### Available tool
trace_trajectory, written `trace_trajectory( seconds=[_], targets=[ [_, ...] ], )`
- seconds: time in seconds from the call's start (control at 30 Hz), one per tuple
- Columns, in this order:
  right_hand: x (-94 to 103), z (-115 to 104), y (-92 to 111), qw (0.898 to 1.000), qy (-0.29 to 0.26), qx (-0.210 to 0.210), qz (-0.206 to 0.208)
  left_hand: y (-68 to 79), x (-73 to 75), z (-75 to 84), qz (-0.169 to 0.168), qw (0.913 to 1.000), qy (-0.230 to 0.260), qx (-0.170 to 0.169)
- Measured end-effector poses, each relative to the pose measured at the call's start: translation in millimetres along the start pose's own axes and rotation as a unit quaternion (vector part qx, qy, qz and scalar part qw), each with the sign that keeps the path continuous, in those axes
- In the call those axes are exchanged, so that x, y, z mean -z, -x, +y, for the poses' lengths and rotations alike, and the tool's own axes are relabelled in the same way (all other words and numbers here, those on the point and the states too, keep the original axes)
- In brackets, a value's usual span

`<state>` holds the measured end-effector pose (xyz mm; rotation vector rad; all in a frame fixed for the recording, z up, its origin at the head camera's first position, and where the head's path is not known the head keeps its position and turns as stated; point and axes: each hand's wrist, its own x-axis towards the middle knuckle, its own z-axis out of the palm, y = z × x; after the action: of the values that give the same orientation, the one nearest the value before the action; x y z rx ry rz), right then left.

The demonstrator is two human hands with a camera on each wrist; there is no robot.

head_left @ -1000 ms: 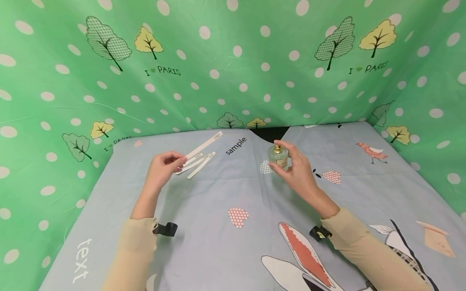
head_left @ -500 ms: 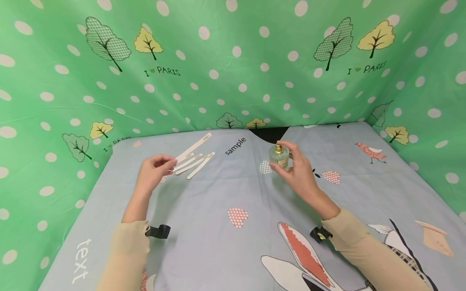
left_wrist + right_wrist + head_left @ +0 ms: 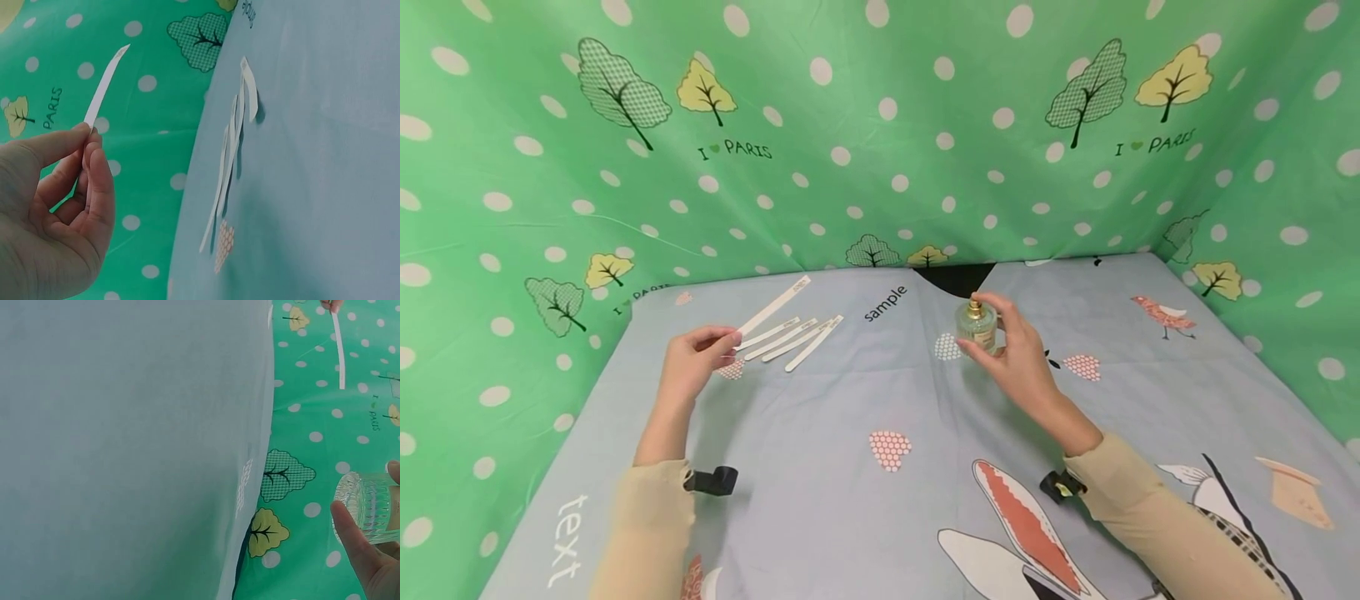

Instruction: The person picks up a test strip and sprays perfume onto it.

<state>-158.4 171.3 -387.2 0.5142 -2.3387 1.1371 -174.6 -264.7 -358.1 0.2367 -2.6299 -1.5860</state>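
Between thumb and fingertips, my left hand point(image 3: 698, 360) pinches one end of a white paper perfume test strip point(image 3: 775, 304), which points up and away; its far end bends slightly in the left wrist view point(image 3: 103, 90). Below it, several like strips point(image 3: 781, 340) lie fanned out on the cloth. My right hand point(image 3: 1018, 354) holds a small clear glass perfume bottle point(image 3: 977, 329) upright, thumb at its lower side and index finger on the gold spray top point(image 3: 975, 307). The ribbed glass base point(image 3: 353, 506) shows in the right wrist view.
A grey-blue printed cloth point(image 3: 835, 500) covers the table, with a rabbit, hearts and words on it. Green dotted curtains point(image 3: 865, 125) close off the back and both sides. Black camera straps point(image 3: 715, 481) sit at the wrists.
My left hand has moved left with its strip, away from the bottle, uncovering more of the strips on the table. My right hand and the bottle stay nearly in place.
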Motion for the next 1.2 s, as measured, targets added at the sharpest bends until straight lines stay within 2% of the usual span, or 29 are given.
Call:
trace_trajectory(
  seconds=[0.27, 0.5, 0.73, 1.2],
  targets=[
    [-0.2, -1, 0, 1.0, -0.001, 0.001, 0.0, -3.2, 11.7, -9.2, 0.018, 0.9992, 0.031, 0.016],
    [-0.4, 0, 1, 1.0, -0.002, -0.002, 0.0, -7.1, 22.7, -19.1, 0.045, 0.9973, 0.03, 0.05],
    [0.3, 0, 1, 1.0, -0.002, -0.007, -0.001, -9.2, 31.6, -26.4, 0.071, 0.9931, 0.046, 0.081],
    [0.4, 1, 2, 1.0, 0.0, -0.003, 0.003, -16.4, 44.6, -47.6, 0.094, 0.9832, 0.071, 0.14]
  ],
)
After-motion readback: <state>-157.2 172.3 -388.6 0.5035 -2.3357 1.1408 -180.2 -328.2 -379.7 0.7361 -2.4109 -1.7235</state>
